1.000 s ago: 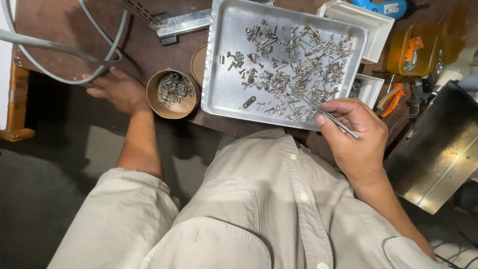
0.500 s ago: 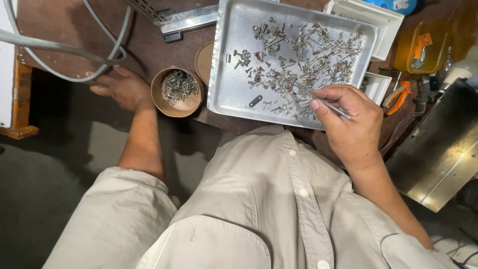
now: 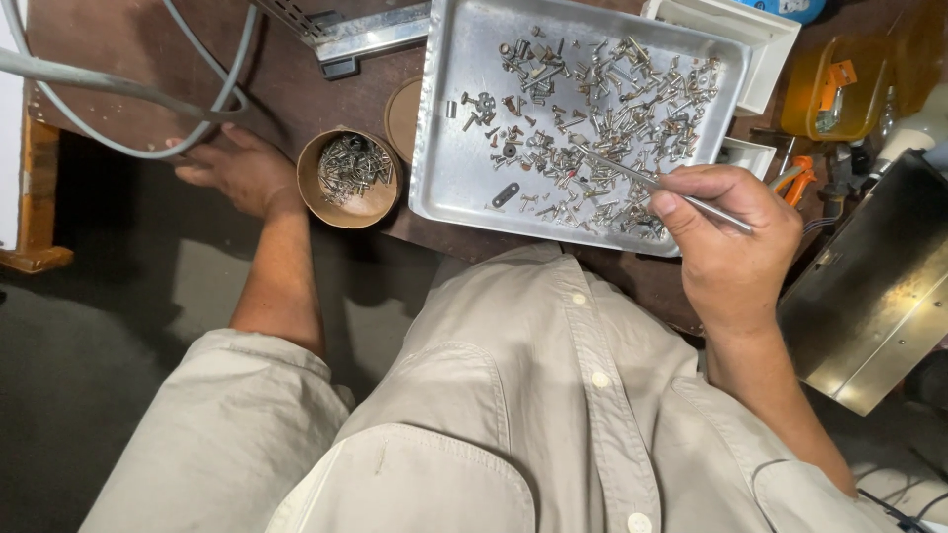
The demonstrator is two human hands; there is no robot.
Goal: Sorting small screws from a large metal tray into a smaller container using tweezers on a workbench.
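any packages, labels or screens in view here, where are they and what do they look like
No screens or readable labels show.
Round brown cardboard tub: beside the left hand, holding screws.
White rectangular box: top right, behind the metal tray.
Yellow see-through container: far right, an orange piece inside.

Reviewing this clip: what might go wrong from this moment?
The metal tray overhangs the table edge near the person's lap, so a nudge from the right hand might tip the loose screws off. The round cup of screws sits at the edge beside the left hand and may get knocked.
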